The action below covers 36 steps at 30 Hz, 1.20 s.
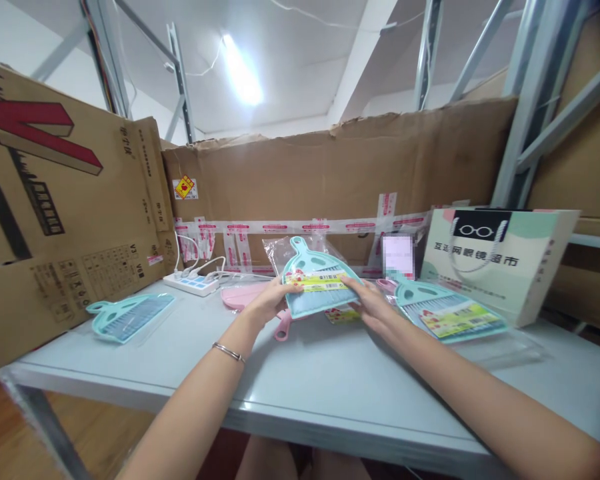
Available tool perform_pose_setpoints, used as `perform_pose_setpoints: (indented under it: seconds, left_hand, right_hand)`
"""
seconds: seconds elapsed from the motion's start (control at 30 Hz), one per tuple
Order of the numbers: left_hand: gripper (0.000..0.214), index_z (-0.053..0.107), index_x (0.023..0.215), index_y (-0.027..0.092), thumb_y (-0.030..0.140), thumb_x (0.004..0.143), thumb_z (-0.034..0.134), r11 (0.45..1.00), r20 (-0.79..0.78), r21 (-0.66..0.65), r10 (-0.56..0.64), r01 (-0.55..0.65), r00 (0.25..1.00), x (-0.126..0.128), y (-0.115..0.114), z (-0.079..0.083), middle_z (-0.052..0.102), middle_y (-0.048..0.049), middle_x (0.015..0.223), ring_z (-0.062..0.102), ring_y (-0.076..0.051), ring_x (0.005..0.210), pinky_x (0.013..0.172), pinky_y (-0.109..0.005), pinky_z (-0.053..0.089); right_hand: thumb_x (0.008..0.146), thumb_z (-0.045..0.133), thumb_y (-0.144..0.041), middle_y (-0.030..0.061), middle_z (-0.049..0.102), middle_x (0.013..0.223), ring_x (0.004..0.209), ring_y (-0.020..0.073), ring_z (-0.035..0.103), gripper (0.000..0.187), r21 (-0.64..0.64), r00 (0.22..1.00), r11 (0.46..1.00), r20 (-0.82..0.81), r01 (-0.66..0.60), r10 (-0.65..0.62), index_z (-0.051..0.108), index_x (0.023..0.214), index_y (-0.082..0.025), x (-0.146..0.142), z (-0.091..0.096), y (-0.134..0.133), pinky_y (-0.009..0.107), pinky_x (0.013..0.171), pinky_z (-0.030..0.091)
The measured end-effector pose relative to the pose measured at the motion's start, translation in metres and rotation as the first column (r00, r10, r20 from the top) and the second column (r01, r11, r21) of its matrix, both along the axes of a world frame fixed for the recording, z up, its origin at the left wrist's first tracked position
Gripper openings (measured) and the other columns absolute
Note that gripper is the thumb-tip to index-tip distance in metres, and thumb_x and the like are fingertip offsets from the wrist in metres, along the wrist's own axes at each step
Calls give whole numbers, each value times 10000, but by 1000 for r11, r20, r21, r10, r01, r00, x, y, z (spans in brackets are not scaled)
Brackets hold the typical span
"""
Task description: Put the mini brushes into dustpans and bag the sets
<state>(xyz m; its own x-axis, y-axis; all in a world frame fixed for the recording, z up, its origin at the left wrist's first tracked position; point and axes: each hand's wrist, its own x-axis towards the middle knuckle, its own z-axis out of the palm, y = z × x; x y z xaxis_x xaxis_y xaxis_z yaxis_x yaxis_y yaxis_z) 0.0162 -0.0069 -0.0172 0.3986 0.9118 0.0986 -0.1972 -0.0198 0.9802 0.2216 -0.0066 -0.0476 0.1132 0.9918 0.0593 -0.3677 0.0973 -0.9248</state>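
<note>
Between my hands, above the table, is a mint-green dustpan and brush set [315,305] in a clear plastic bag with a yellow label. My left hand [270,299] grips its left edge, and a bracelet circles that wrist. On the opposite edge my right hand [373,303] is closed around the bag. Behind and below the held set lies a pink dustpan [240,295], partly covered, with a pink handle [282,325] sticking out. To the right lies another bagged mint set [450,312] with a yellow label. A third mint set [133,316] rests at the left.
A white power strip [191,284] with plugged cables sits at the back left. Cardboard boxes [300,177] wall the rear and left side of the grey table [180,373]. A paper gift bag [500,267] stands at right, near metal shelf posts [523,113].
</note>
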Motion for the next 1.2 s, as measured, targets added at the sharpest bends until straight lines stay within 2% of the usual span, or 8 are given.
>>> perform_pose_setpoints:
  seconds: [0.07,0.13,0.27,0.4,0.53,0.7,0.93,1.2]
  left_hand:
    - [488,567,1022,167,148,567,744,1000,-31,-25,-3,2,1000,-3,1,2,675,-80,926,639,-167,745,616,-245,518]
    - [446,596,976,153,148,555,743,997,-104,-73,-18,11,994,-5,0,3,682,-69,866,627,-150,678,579,-232,510]
    - [289,633,870,146,222,603,711,989,-234,-142,18,-52,972,-6,0,3,673,-38,726,592,-126,581,507,-211,476]
    - [289,642,859,153,298,616,703,980,-297,-123,113,-155,948,-6,3,1,656,-12,685,581,-123,574,475,-196,444]
    - [284,655,841,139,311,619,702,976,-301,-130,130,-176,945,-9,4,3,662,-15,709,580,-117,593,489,-187,439]
    - [245,657,795,130,285,611,705,962,-238,-223,104,-159,966,-13,4,7,681,-47,761,608,-135,645,501,-191,458]
    - [274,644,848,116,267,622,676,955,-166,-265,90,-132,982,-10,11,-1,675,-41,711,613,-137,623,511,-196,469]
    - [255,619,860,144,253,630,641,946,-170,-242,177,-216,969,-13,9,1,637,-20,626,551,-122,514,414,-195,395]
  right_hand:
    - [698,658,-191,41,700,756,630,144,643,211,-62,988,987,-42,-151,149,605,897,-144,6,4,1,255,598,538]
    - [720,623,-145,49,694,692,562,147,629,165,-127,977,969,-52,-212,207,610,882,-120,8,7,0,278,587,541]
    - [755,599,-171,49,678,620,488,149,599,191,-239,984,956,5,-170,176,603,929,-92,4,8,-3,299,527,538]
    - [792,563,-193,50,683,637,466,135,589,224,-249,985,958,57,-144,163,592,991,-96,1,8,-5,253,459,506]
    - [806,541,-182,70,685,637,483,135,610,228,-291,970,929,15,-229,244,596,993,-64,1,15,-11,235,484,511]
    - [761,538,-107,97,699,718,557,171,646,257,-217,923,901,-4,-377,385,593,1006,-56,3,20,-15,298,554,548]
    - [786,560,-157,56,665,612,483,147,603,188,-278,959,920,-17,-275,282,601,944,-64,-2,14,-10,280,489,529]
    - [774,546,-125,78,702,803,670,140,651,211,-135,934,925,-15,-356,358,614,971,-94,1,20,-19,237,631,546]
